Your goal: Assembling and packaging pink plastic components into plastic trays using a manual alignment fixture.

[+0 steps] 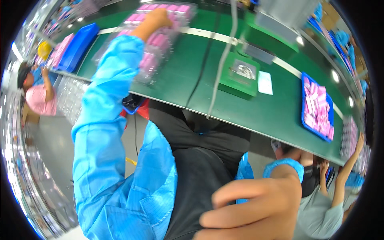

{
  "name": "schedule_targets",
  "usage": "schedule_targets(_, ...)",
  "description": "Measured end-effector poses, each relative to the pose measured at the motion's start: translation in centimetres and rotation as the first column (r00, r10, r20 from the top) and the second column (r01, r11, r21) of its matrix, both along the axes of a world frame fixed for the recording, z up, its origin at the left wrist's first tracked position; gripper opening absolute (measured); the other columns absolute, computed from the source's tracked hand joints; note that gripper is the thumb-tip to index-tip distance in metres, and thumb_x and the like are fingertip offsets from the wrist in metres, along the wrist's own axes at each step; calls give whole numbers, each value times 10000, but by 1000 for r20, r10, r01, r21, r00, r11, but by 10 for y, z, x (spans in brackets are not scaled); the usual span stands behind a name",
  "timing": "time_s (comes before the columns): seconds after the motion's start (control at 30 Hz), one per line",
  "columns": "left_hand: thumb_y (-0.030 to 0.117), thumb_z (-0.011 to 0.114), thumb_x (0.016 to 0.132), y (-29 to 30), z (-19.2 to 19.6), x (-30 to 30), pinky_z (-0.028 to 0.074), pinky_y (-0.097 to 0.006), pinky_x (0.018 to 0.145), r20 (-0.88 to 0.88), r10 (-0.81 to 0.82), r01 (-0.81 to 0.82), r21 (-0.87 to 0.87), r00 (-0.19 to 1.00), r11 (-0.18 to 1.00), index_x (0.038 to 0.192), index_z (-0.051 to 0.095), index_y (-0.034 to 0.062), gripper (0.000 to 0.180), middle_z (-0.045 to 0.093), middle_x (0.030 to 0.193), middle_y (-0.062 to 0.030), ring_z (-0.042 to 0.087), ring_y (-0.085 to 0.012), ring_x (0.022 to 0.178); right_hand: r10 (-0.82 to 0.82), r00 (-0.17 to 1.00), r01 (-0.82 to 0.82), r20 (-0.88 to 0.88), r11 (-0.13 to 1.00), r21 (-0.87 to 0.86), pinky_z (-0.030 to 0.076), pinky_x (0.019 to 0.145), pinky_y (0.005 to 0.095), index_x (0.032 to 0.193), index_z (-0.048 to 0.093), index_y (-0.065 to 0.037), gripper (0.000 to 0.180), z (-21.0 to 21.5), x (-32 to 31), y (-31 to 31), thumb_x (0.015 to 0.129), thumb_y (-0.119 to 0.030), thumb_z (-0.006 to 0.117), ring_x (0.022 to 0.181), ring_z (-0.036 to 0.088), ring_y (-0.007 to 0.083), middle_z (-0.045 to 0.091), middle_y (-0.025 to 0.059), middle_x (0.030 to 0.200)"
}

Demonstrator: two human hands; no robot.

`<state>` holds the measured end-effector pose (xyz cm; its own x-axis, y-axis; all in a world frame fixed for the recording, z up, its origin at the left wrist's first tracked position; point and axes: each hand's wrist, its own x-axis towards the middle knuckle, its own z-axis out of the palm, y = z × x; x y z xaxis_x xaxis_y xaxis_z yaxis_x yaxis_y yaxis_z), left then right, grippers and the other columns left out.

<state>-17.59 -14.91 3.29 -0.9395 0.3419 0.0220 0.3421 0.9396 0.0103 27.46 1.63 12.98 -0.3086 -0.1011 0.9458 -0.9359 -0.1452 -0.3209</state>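
Observation:
My left hand (159, 18) reaches to the far side of the green workbench, over a transparent plastic tray (150, 76) with rows of pink cylindrical pieces (158, 40). Its fingers point down at the pieces, blurred and partly hidden, so their grip does not show. Close to the camera, my right hand (256, 204) hangs over my lap, off the bench. Its fingers are loosely bent with gaps between them, and nothing shows in them; the thumb is out of sight.
A green machine with a block-shaped fixture (240, 76) stands on the bench (180, 86), beside a white card (265, 83). Grey and black cables cross the bench. To the right lies a blue bin (317, 108) of pink pieces; people sit at both sides. Another blue tray (78, 48) is at left.

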Motion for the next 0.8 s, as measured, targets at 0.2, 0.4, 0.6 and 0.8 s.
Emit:
schedule_targets(0.2, 391, 760, 721, 18, 21, 21, 549, -444, 783, -393, 143, -82, 167, 909, 983, 959, 745, 63, 405, 731, 882, -163, 701, -356, 856, 143, 990, -130, 14, 854, 504, 433, 678, 339, 798, 657, -22, 211, 32, -4, 80, 752, -222, 702, 707, 534, 196, 542, 47, 738)
schedule_targets(0.4, 240, 784, 807, 48, 22, 132, 487, -316, 696, 59, -315, 205, 643, 947, 738, 1031, 741, 16, 319, 705, 801, -72, 624, -133, 735, -759, 554, 574, 342, 646, 503, 467, 700, 311, 963, 707, 13, 123, -64, -41, 125, 849, 19, 661, 737, 579, 201, 639, 93, 817)
schedule_targets(0.6, 227, 823, 798, 118, -9, 192, 505, -291, 840, 241, -597, -8, 931, 766, 365, 1068, 721, -28, 386, 723, 988, -124, 668, -171, 907, -775, 446, 579, 447, 631, 517, 466, 713, 266, 1028, 710, 7, 168, -137, -98, 153, 874, -52, 677, 752, 577, 140, 625, 70, 812)
schedule_targets(0.8, 286, 830, 779, 150, -40, 203, 528, -304, 785, 154, -623, 62, 948, 767, 311, 1035, 743, 7, 389, 734, 906, -119, 678, -167, 826, -674, 511, 541, 533, 734, 410, 463, 728, 282, 1145, 689, -12, 330, -135, -134, 156, 845, -147, 725, 802, 577, 140, 648, 69, 932)
